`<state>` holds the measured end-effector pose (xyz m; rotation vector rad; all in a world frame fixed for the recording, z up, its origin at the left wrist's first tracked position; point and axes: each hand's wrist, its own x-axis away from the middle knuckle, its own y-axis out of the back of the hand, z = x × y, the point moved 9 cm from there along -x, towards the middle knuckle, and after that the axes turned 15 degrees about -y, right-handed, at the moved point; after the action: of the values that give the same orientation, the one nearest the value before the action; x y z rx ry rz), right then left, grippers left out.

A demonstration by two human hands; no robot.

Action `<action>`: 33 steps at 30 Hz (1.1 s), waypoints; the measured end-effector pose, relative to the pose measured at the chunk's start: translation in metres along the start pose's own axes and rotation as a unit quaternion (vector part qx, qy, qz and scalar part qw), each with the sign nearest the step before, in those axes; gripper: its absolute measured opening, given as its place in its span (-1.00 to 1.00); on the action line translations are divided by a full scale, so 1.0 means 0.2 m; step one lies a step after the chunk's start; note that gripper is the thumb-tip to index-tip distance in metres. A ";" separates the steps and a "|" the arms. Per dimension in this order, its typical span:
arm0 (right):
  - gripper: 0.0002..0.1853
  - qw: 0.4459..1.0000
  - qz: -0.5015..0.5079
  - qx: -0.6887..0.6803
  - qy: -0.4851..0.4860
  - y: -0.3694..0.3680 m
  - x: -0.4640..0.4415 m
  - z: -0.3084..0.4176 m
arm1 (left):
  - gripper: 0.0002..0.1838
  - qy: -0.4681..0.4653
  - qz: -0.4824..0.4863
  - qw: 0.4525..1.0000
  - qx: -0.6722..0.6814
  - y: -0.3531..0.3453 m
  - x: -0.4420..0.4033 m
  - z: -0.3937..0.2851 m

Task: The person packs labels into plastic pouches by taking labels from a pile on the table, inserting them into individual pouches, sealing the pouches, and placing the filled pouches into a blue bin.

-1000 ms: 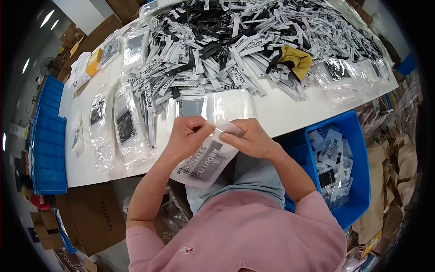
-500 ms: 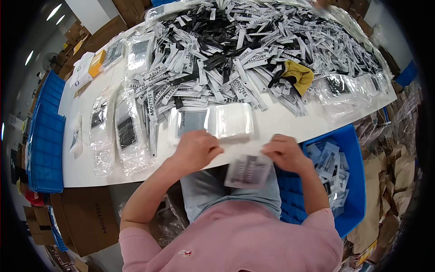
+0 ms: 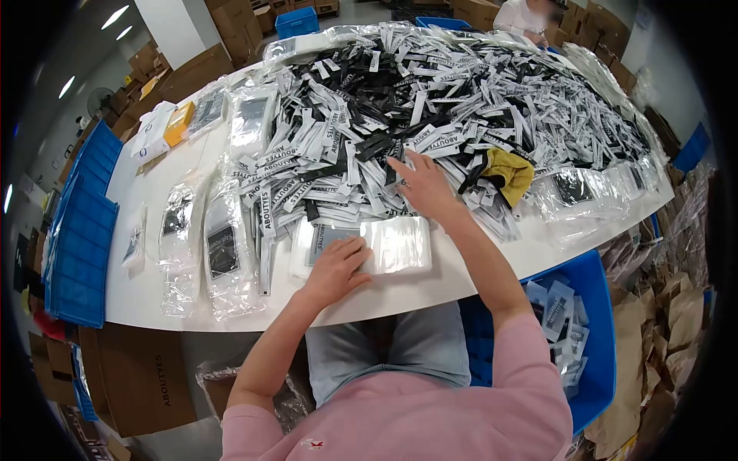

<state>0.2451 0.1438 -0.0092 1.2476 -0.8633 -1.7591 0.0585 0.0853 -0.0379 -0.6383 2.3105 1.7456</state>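
The left hand (image 3: 336, 270) lies loosely bent on the stack of clear plastic bags (image 3: 400, 244) near the white table's (image 3: 138, 296) edge; the right hand (image 3: 424, 184), half-open and seemingly empty, is at the heaped ABOUTYES packets (image 3: 338, 131), contact unclear to me.

Bag stack (image 3: 396, 244) lies at the near edge of the counter (image 3: 138, 296); behind it, the packet heap (image 3: 461, 100). Cloth item (image 3: 507, 175) sits on the heap's right front. Wrapped bundles (image 3: 224, 253) lie left of the stack. Crates (image 3: 81, 253) stand far left. Right, below counter level: bin (image 3: 598, 376) holding pouches (image 3: 560, 315). Carton (image 3: 142, 380) lower left, apparently partly under the counter.
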 end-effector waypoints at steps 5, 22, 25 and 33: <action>-0.87 0.969 -0.143 -0.124 0.161 0.01 -0.22 0.04 | -0.54 -0.028 -0.069 0.997 -0.010 0.05 0.13 0.02; -0.82 0.973 -0.168 -0.147 0.063 0.26 -0.11 -0.03 | -0.72 0.042 -0.155 0.986 0.052 0.09 0.18 0.07; -0.84 0.875 -0.036 -0.457 -0.155 0.27 0.21 -0.15 | -0.74 0.064 -0.179 0.980 0.064 0.11 0.18 0.08; -0.75 0.938 -0.034 -0.340 -0.062 0.21 0.57 -0.01 | -0.87 0.245 -0.123 0.954 0.121 0.04 0.18 0.25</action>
<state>0.2338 0.0229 -0.0206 0.7153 -0.2206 -1.9660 0.0168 0.1266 -0.0610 -1.3670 2.5463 1.2695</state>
